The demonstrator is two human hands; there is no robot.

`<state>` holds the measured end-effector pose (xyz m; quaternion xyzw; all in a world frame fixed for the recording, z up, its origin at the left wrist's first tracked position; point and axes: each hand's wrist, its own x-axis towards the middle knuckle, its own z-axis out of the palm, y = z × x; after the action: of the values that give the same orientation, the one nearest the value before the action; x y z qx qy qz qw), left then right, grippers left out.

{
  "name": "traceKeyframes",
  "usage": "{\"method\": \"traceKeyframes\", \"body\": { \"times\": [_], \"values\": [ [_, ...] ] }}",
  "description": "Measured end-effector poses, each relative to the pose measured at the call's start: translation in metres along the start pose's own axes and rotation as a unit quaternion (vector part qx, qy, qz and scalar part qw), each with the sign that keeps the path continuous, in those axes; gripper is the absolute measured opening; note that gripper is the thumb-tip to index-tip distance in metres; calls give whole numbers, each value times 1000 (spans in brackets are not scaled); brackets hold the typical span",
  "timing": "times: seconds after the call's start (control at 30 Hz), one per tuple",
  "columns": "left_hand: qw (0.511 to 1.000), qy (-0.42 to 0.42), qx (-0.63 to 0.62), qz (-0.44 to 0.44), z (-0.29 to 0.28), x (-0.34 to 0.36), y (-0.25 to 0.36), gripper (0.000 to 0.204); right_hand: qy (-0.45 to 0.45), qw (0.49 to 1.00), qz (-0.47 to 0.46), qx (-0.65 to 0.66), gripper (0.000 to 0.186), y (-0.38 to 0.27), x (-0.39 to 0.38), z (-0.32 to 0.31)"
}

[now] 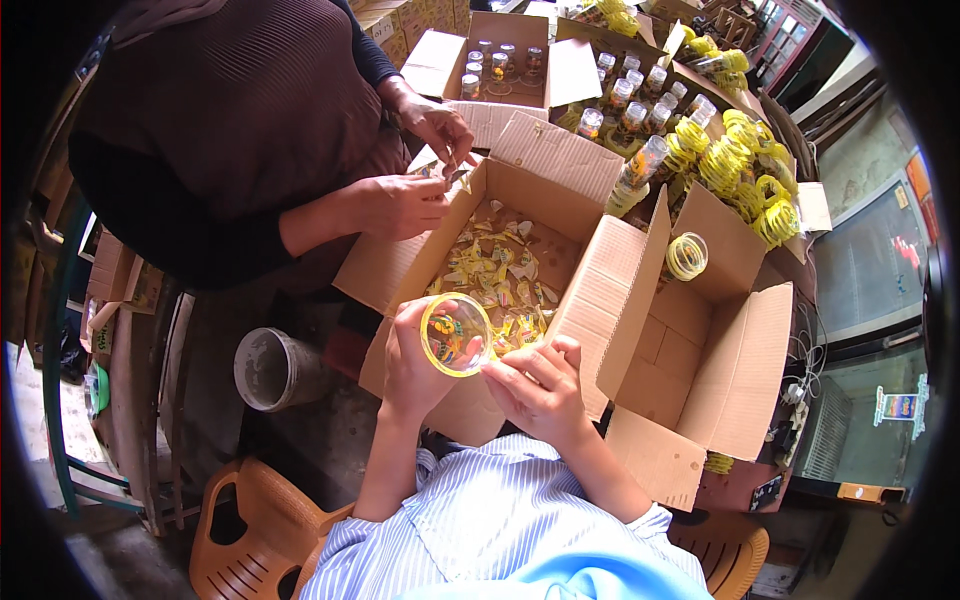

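Note:
My left hand (408, 365) is wrapped round a clear plastic cup (455, 335) with a yellow rim and a colourful print, its round mouth turned up toward me. At the right side of that rim, the fingers of my right hand (540, 390) are pinched together against the edge. Whether they also hold a small scrap is too fine to make out. Just beyond both hands, an open cardboard box (570, 240) contains many yellow and clear plastic scraps (490, 262).
Across the box, another person's hands (405, 205) handle something small. On the right, an open carton (660, 345) has a stack of yellow-rimmed cups (686, 257) at its edge. Cups and yellow rings (735, 165) crowd the far right. A grey bucket (268, 368) and orange chair (250, 530) stand left.

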<state>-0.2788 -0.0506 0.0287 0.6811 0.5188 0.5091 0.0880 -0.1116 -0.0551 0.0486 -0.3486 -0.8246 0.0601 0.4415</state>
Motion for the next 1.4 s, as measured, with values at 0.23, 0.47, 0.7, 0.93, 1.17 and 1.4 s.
{"method": "traceKeyframes", "body": {
  "times": [0.23, 0.47, 0.7, 0.93, 1.17, 1.4],
  "values": [
    [1000, -4, -18, -8, 7, -4, 0, 63, -16, 1000, -9, -19, 16, -2, -5, 2],
    [999, -36, -13, 18, 4, -3, -3, 61, -33, 997, 29, 59, 19, 2, -4, 4],
    [997, -18, -50, 47, -1, -6, -1, 61, 2, 995, 97, -3, 16, 19, -5, 8],
    [1000, -13, -10, 19, -3, -9, -1, 65, -137, 979, 149, -34, 16, 40, -8, 10],
    [1000, 2, -5, 19, -1, -7, -5, 64, -139, 971, 151, -119, 21, 43, -15, 11],
    [998, -1, -9, 66, 1, -3, -6, 61, -79, 984, 68, 146, 19, 6, 11, -14]
  ]
}}
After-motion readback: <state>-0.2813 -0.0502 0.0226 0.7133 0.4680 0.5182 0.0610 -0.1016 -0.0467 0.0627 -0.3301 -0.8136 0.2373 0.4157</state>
